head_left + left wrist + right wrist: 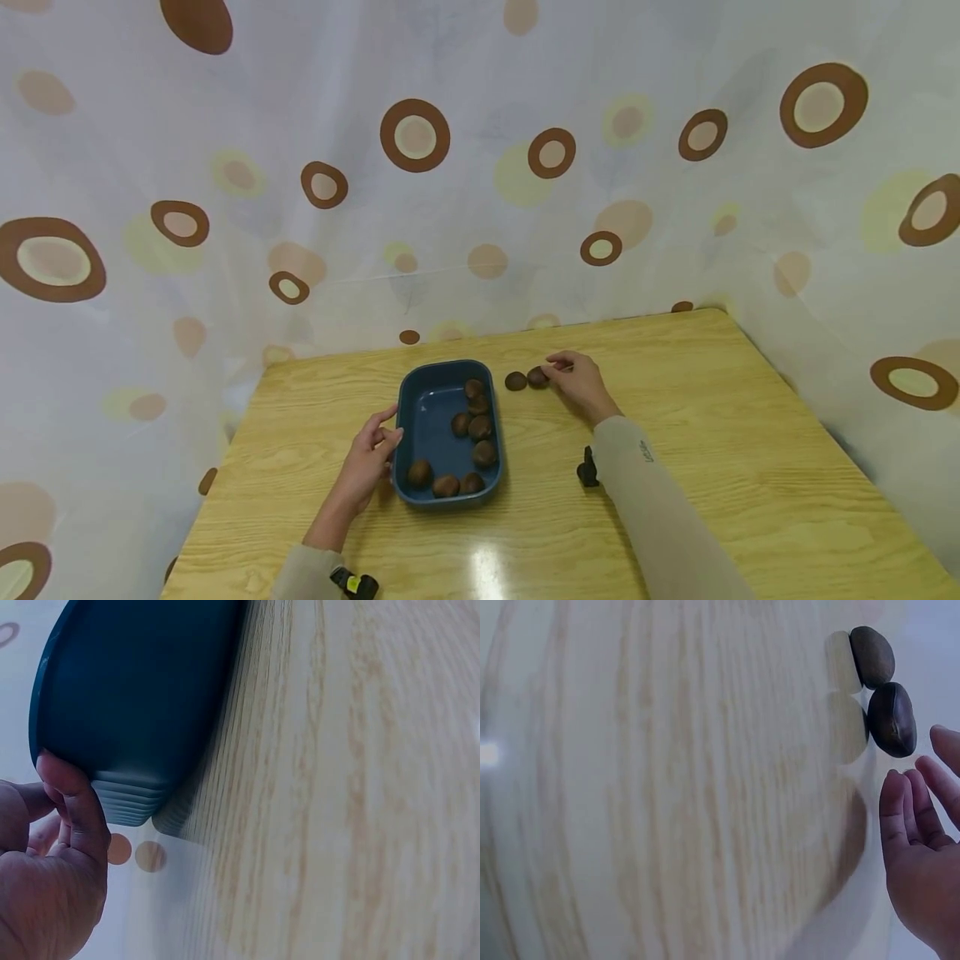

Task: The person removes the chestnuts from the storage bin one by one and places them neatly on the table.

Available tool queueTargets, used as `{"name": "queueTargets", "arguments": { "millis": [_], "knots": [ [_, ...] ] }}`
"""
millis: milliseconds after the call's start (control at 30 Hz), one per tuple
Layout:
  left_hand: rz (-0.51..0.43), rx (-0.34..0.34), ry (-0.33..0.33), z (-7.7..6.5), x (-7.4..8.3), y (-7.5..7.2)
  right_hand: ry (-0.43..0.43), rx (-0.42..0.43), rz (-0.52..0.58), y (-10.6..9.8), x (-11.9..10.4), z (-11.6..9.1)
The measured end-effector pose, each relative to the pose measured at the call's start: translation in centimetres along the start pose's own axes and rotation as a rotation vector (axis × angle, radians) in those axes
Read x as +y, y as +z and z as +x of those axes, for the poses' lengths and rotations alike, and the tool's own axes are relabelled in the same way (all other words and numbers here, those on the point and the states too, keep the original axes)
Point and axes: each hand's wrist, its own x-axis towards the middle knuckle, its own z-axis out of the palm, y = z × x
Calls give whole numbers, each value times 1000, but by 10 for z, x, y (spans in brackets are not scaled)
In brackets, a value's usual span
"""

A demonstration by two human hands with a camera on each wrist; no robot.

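While my left hand [366,461] grips the tray [429,429] by its rim, my right hand [581,385], fingers parted beside the nearer nut [536,377] on the worktop [750,425], should pinch its sides without nudging its neighbour [515,381].

There is lots of open room on the surface [780,467] to the right of the right arm [660,508]. A bare strip also runs between the blue tray [429,429] and that arm — but a small black camera [588,468] pokes into it. Farther up, two brown nuts [516,381] block the way, with the right grip [581,385] just beside them. Only a small gap lies between those nuts and the tray. The left grip [367,458] blocks part of the tray's left side. Inside, the far left is open — more nuts [484,454] crowd the right side and near end. A spotted sheet [465,200] stands behind everything like a wall.
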Motion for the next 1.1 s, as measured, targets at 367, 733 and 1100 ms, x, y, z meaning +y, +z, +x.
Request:
{"name": "queueTargets", "arguments": {
  "millis": [367, 733, 1100],
  "knots": [
    [9, -5, 0, 0, 1, 1, -91, 15, 16, 2, -18, 0],
    [19, 11, 16, 0, 2, 1, -191, -92, 130, 19, -54, -4],
    [119, 54, 55, 7, 1, -1, -210, -245, 206, 44, -90, -21]
  ]
}}
